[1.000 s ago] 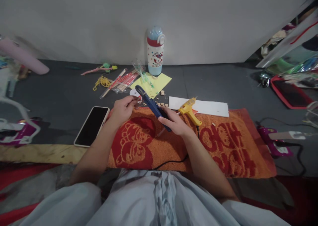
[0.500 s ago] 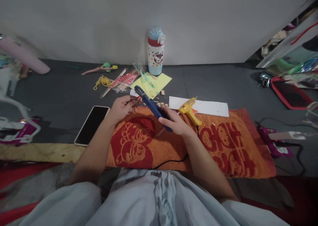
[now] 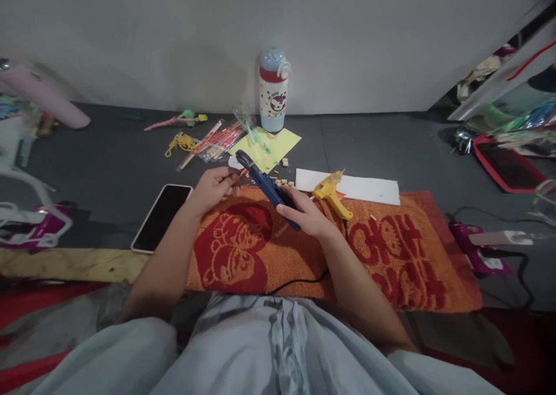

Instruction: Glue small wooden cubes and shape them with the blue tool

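Observation:
My left hand (image 3: 215, 189) is closed in a pinch on a thin wooden stick (image 3: 242, 175), most of it hidden by the fingers. The stick's end lies near the head of a long dark blue hand tool (image 3: 264, 185). My right hand (image 3: 306, 211) is wrapped round the rear half of that tool, which slants up and to the left; its exact kind is hard to make out. Beyond the tool lie several small cut wooden pieces (image 3: 284, 182). Below both hands spreads an orange and red towel (image 3: 299, 262).
A yellow glue gun (image 3: 330, 193) rests on a white strip (image 3: 373, 189), its cord crossing the towel. Behind are yellow paper (image 3: 282, 143), wrapped sticks (image 3: 221, 141) and an upright bottle (image 3: 273, 91). A phone (image 3: 161, 218) lies left; a red-framed object (image 3: 506, 163) lies right.
The view has shifted very slightly. Both hands, the stick and the blue tool keep nearly the same positions.

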The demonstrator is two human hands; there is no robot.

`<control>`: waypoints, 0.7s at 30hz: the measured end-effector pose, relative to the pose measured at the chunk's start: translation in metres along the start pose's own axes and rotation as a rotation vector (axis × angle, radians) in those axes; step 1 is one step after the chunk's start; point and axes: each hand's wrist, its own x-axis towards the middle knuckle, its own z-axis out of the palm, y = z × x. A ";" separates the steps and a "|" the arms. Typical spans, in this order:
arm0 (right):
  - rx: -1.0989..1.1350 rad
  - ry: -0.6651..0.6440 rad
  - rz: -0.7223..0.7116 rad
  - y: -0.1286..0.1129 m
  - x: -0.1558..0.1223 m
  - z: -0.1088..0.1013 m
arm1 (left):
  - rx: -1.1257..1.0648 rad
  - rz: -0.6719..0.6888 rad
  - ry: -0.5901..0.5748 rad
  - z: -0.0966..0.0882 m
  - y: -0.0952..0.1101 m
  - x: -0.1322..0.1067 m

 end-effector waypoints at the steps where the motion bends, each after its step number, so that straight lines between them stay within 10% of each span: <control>1: 0.003 -0.002 -0.005 0.000 0.000 0.000 | -0.020 -0.016 -0.025 -0.001 -0.001 0.000; 21: -0.012 0.014 0.003 0.001 0.001 0.000 | 0.150 0.066 0.034 -0.002 0.000 0.000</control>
